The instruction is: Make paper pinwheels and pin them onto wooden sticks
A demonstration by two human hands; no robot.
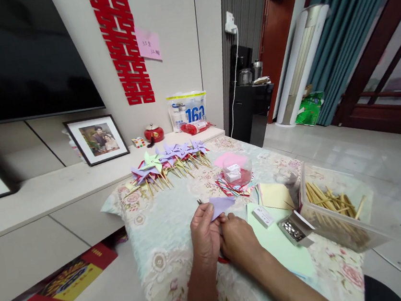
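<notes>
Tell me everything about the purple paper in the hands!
The purple paper is a thin, flat lilac sheet that looks folded into a pointed, triangle-like shape. It is held just above the flowery tablecloth, its point aiming right. The left hand pinches its lower left edge, and the right hand meets it from below.

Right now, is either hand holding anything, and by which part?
The left hand pinches a purple paper piece at its lower left edge; the right hand meets it there, its grip hidden.
</notes>
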